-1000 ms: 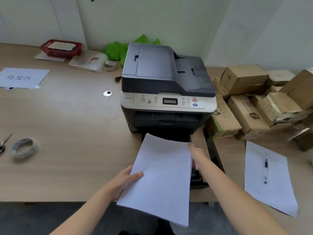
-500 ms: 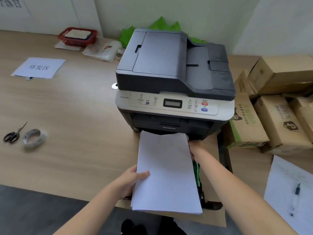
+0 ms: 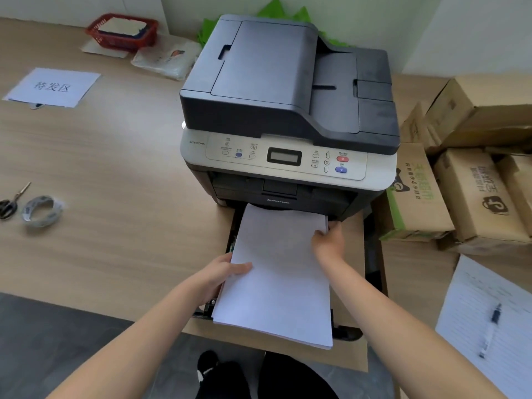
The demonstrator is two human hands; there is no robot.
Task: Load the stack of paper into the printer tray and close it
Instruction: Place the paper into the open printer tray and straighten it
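A dark grey and silver printer [image 3: 288, 110] stands on the wooden desk. Its black paper tray [image 3: 347, 332] is pulled out toward me, mostly hidden under a white paper stack [image 3: 282, 277]. The stack lies over the tray with its far end at the printer's mouth and its near end past the tray front. My left hand [image 3: 221, 272] grips the stack's left edge, thumb on top. My right hand [image 3: 329, 240] holds the stack's far right corner.
Cardboard boxes [image 3: 460, 182] crowd the desk right of the printer. A lined sheet with a pen [image 3: 490, 326] lies at the near right. Scissors [image 3: 11, 201] and a tape roll [image 3: 41, 211] lie at the left, a labelled sheet [image 3: 53, 87] and red basket [image 3: 122, 31] farther back.
The view has moved closer over the printer. The stack has straightened and slid forward over the tray, its far end now at the printer's opening. Both hands kept their hold.
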